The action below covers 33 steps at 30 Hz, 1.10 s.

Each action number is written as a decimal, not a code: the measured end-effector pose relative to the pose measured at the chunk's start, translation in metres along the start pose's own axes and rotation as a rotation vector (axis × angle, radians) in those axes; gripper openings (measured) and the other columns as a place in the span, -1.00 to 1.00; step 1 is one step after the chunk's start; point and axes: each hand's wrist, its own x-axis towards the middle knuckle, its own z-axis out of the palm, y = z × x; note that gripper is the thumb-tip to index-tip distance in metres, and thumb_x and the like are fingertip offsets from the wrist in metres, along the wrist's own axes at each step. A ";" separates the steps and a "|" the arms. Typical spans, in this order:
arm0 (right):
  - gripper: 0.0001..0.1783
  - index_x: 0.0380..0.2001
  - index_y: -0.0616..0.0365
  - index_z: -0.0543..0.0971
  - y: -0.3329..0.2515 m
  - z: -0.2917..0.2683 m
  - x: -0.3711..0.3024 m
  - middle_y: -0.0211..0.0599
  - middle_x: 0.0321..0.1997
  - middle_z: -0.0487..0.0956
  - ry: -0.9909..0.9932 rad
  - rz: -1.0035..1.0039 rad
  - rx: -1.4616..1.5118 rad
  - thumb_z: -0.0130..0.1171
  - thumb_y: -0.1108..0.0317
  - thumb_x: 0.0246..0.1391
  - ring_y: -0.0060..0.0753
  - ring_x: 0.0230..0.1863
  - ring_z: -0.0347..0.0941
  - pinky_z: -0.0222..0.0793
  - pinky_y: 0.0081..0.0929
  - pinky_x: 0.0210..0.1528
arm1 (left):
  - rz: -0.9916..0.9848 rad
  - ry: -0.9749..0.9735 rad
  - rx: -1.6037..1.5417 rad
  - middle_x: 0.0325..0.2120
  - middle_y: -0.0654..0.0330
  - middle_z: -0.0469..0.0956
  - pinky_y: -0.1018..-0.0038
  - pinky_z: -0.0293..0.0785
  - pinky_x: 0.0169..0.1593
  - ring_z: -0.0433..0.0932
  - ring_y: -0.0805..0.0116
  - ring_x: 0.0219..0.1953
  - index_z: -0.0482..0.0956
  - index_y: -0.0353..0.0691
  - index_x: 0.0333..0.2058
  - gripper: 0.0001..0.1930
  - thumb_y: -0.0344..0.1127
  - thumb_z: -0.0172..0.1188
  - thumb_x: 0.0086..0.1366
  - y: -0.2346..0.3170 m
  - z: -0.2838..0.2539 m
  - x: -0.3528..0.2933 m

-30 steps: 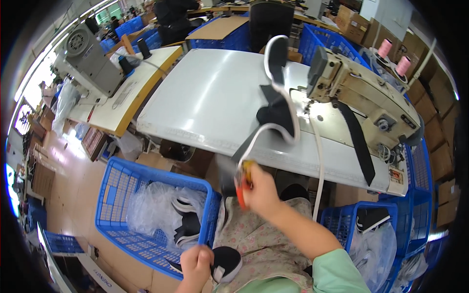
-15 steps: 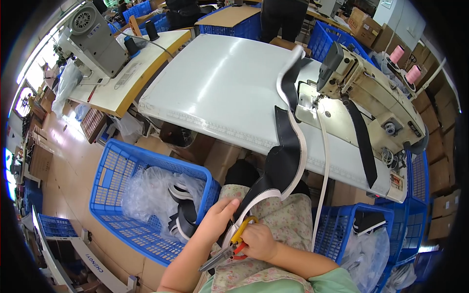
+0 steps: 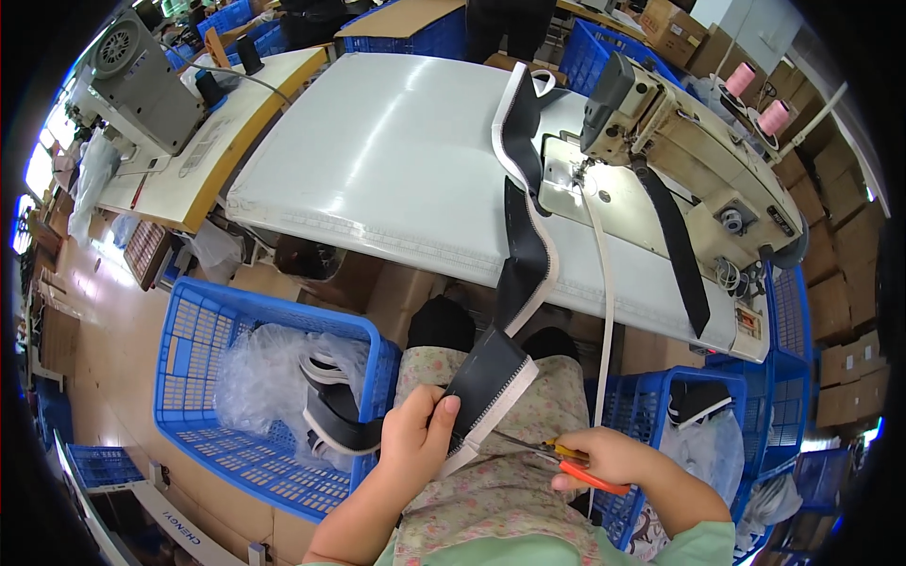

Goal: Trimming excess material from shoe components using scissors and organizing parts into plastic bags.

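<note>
My left hand (image 3: 418, 429) is closed on a long black fabric strip (image 3: 491, 373) with white edging along one side, thumb on top, above my lap. From there the strip runs up over the table edge to the sewing machine's left side, twisted in places. My right hand (image 3: 613, 456) grips scissors (image 3: 595, 476) with orange and yellow handles. Their blades point left toward the white edging (image 3: 505, 406) just right of my left hand. Whether the blades touch the edging I cannot tell.
A sewing machine (image 3: 703, 170) stands on the white table (image 3: 377, 141), and a white tape (image 3: 604, 292) hangs from it. Left of my lap a blue basket (image 3: 274, 297) holds plastic and black strips. Another blue basket (image 3: 651, 391) sits on the right.
My right hand has moved right with the scissors, whose blades have swung up from pointing down-left to pointing at the strip. The strip now lies flatter over my lap, and the view has shifted.
</note>
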 end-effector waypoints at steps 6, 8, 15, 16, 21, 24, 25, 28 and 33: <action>-0.40 -0.48 0.22 0.40 -0.006 0.002 0.009 -0.15 -0.61 0.38 -0.013 0.035 -0.085 0.27 -0.16 -0.19 -0.16 -0.57 0.31 0.22 -0.38 -0.51 | 0.132 0.035 0.149 -0.74 0.06 0.41 0.37 0.31 -0.58 0.45 0.11 -0.68 0.43 -0.27 -0.47 -0.80 -0.26 0.09 0.23 0.002 0.004 -0.002; -0.40 -0.47 0.22 0.41 -0.007 0.002 0.010 -0.14 -0.61 0.39 -0.018 0.037 -0.095 0.27 -0.17 -0.20 -0.14 -0.57 0.33 0.23 -0.37 -0.51 | 0.146 0.050 0.158 -0.75 0.06 0.40 0.35 0.31 -0.58 0.44 0.07 -0.67 0.42 -0.26 -0.49 -0.81 -0.28 0.09 0.22 0.003 0.004 -0.002; -0.38 -0.45 0.20 0.41 -0.007 0.000 0.010 -0.14 -0.57 0.42 0.031 -0.012 -0.143 0.27 -0.20 -0.23 -0.06 -0.51 0.38 0.26 -0.34 -0.47 | 0.176 0.094 0.158 -0.75 0.05 0.39 0.35 0.31 -0.59 0.44 0.09 -0.68 0.41 -0.27 -0.49 -0.81 -0.29 0.09 0.22 -0.003 0.006 -0.002; -0.38 -0.45 0.20 0.41 -0.007 0.000 0.010 -0.14 -0.57 0.42 0.031 -0.011 -0.143 0.27 -0.20 -0.23 -0.06 -0.51 0.38 0.26 -0.34 -0.47 | 0.181 0.098 0.152 -0.75 0.05 0.40 0.35 0.30 -0.59 0.44 0.09 -0.69 0.41 -0.27 -0.49 -0.81 -0.29 0.09 0.22 -0.003 0.007 -0.002; -0.38 -0.46 0.20 0.41 -0.010 0.001 0.011 -0.14 -0.55 0.43 0.021 0.043 -0.156 0.28 -0.20 -0.24 -0.08 -0.50 0.38 0.27 -0.34 -0.46 | 0.173 0.104 0.137 -0.74 0.05 0.40 0.35 0.30 -0.60 0.43 0.08 -0.69 0.40 -0.27 -0.49 -0.82 -0.30 0.09 0.22 -0.006 0.008 -0.002; -0.37 -0.46 0.20 0.41 -0.005 0.003 0.011 -0.15 -0.55 0.43 0.033 0.043 -0.163 0.28 -0.21 -0.24 -0.09 -0.51 0.38 0.26 -0.35 -0.46 | 0.191 0.120 0.146 -0.75 0.05 0.39 0.34 0.29 -0.60 0.43 0.07 -0.69 0.40 -0.27 -0.49 -0.82 -0.30 0.10 0.22 -0.007 0.009 -0.002; -0.37 -0.46 0.20 0.41 -0.004 0.004 0.011 -0.15 -0.55 0.43 0.034 0.043 -0.162 0.28 -0.21 -0.24 -0.09 -0.51 0.38 0.26 -0.35 -0.46 | 0.188 0.124 0.154 -0.75 0.05 0.39 0.33 0.29 -0.60 0.43 0.07 -0.69 0.40 -0.27 -0.49 -0.82 -0.30 0.09 0.22 -0.008 0.010 -0.003; -0.30 -0.55 0.19 0.41 -0.006 0.005 0.011 -0.13 -0.55 0.44 0.033 0.033 -0.148 0.13 -0.36 -0.20 -0.08 -0.47 0.42 0.29 -0.33 -0.43 | 0.185 0.123 0.154 -0.75 0.04 0.40 0.33 0.30 -0.60 0.43 0.06 -0.69 0.40 -0.27 -0.49 -0.82 -0.31 0.10 0.21 -0.008 0.012 -0.004; -0.37 -0.65 0.21 0.41 -0.014 0.006 0.013 -0.18 -0.73 0.33 0.008 0.147 -0.100 0.26 -0.23 -0.24 -0.21 -0.65 0.32 0.19 -0.37 -0.56 | 0.154 0.100 0.155 -0.75 0.04 0.40 0.32 0.30 -0.60 0.43 0.05 -0.69 0.40 -0.27 -0.49 -0.83 -0.31 0.10 0.21 -0.005 0.011 -0.005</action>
